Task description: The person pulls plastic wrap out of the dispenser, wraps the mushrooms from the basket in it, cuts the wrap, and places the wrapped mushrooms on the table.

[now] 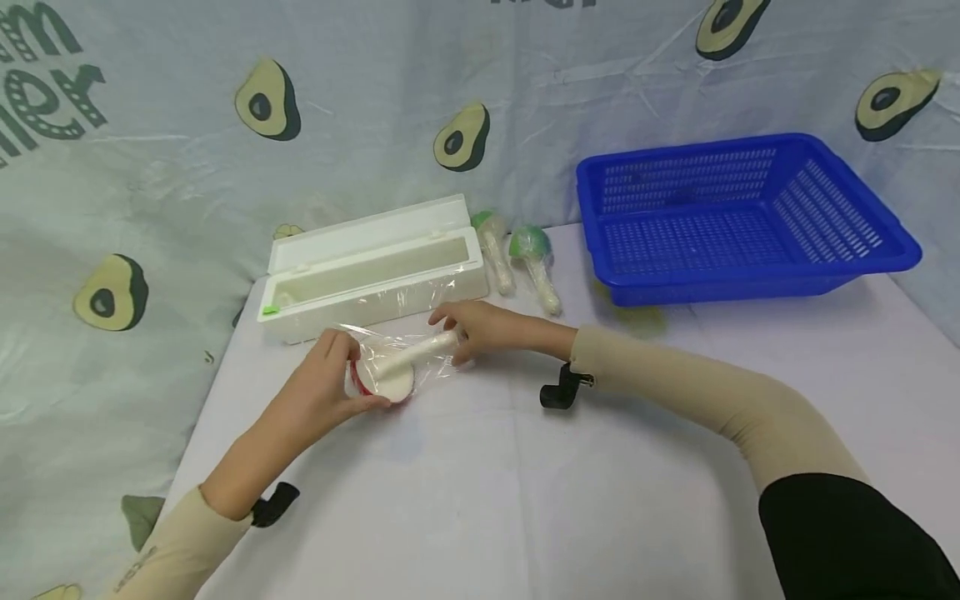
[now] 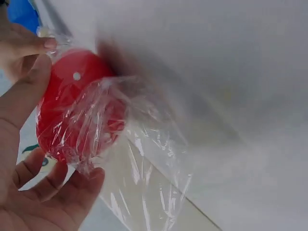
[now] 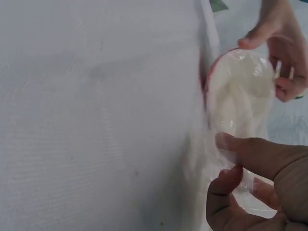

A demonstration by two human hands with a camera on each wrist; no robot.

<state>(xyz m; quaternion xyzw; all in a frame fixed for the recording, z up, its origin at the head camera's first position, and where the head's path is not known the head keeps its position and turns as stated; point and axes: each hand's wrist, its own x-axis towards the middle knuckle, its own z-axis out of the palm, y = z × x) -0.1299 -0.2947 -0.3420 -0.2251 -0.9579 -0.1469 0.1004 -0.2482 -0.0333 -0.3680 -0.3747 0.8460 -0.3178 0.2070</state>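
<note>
Seen from the head camera, we list 1 toy mushroom (image 1: 397,367), red cap and white stem, lying on the table (image 1: 525,500) just before the white wrap dispenser (image 1: 371,267), under cling film (image 1: 420,337). Our left hand (image 1: 330,379) grips the cap; our right hand (image 1: 480,329) pinches the stem end. Right of the dispenser: 2 wrapped green mushrooms (image 1: 525,258), then 1 blue basket (image 1: 738,217).

Left wrist: fingers (image 2: 53,183) curl round the red cap (image 2: 77,110), film (image 2: 144,159) draped over it.

Right wrist: fingertips (image 3: 231,144) pinch film against the stem (image 3: 238,115).
</note>
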